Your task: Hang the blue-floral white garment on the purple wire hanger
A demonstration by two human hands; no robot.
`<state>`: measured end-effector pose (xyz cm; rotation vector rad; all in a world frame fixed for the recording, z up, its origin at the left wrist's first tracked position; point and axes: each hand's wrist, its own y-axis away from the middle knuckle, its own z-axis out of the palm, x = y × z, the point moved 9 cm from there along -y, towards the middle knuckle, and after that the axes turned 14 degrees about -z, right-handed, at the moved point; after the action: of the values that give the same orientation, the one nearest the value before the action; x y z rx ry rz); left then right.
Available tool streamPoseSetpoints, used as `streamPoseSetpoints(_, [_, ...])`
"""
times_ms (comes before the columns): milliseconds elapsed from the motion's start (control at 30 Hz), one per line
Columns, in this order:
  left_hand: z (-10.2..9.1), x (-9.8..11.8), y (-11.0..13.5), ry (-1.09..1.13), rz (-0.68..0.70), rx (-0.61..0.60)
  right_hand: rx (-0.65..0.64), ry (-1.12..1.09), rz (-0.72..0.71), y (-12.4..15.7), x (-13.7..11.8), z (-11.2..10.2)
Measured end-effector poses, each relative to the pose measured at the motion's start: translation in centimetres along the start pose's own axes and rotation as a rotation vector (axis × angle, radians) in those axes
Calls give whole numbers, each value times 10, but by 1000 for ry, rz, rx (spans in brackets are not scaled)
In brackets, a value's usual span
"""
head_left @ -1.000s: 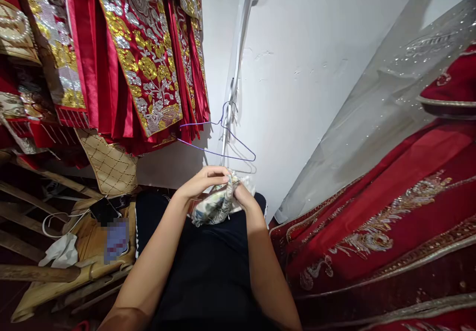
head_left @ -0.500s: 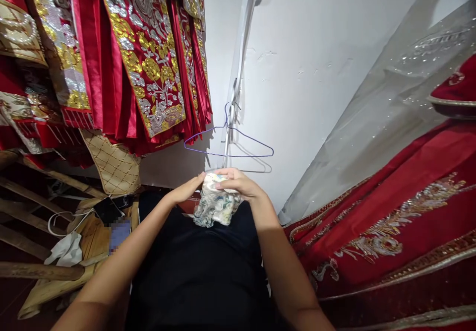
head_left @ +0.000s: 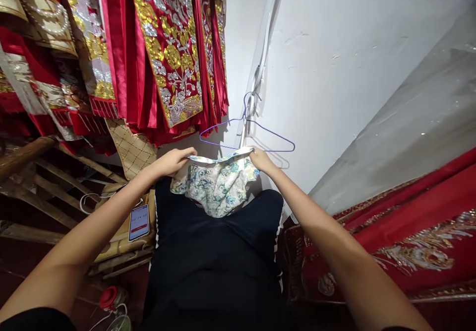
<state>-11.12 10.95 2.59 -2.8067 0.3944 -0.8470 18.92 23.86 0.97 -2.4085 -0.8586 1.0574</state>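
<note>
A floral cloth (head_left: 223,187), white with blue-green and yellowish flowers, is stretched by its upper band between my two hands and hangs above my dark-clothed lap. What kind of piece it is I cannot make out. At its left end, my left hand (head_left: 174,161) pinches the band. The right end is gripped by my right hand (head_left: 260,160), fingers partly hidden behind the fabric. Just beyond the cloth, a thin purple clothes hanger (head_left: 273,131) hangs against the white wall, touching neither hand.
Red costumes with gold and silver sequins (head_left: 171,53) hang at the left. A bamboo seat (head_left: 152,222) beside my left arm carries a lit phone (head_left: 139,222). On the floor is a red-lidded jar (head_left: 108,297). Red embroidered fabric (head_left: 416,241) and a sheer silvery cloth (head_left: 401,112) hang at the right.
The floral cloth was bunched between both hands and is now spread wide by its band. My hands have moved apart, left and right. The view has shifted, showing the phone screen.
</note>
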Motion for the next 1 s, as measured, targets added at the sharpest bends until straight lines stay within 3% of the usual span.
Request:
streamPoseSetpoints(67, [-2,0,-9,-79,23,-3,-40,27,-13,5,6,7])
streamPoseSetpoints(200, [15,-23,-25,-255,-10,-92,-54,75,-41,19,6,-4])
streamPoseSetpoints(300, [20,-40,-40,-225,-65,-134,-94,56,-55,29,-4,-16])
streamPoseSetpoints(367, [12,-38,-51,-133,-78,-87,-90,20,-52,34,-10,-23])
streamPoseSetpoints(567, [-24,26,-62,21,121,60,24,-40,-59,50,-18,-28])
streamPoseSetpoints(667, [-25,54,-65,2,181,72,66,-197,-54,58,-25,-12])
streamPoseSetpoints(767, [-23,67,-77,-13,184,179,95,-329,-70,62,-40,1])
streamPoseSetpoints(867, [-22,55,-92,-28,70,316,93,-356,-83,63,-51,4])
streamPoseSetpoints(1000, [-14,9,-104,-221,-297,328,90,-286,-87,65,-51,-3])
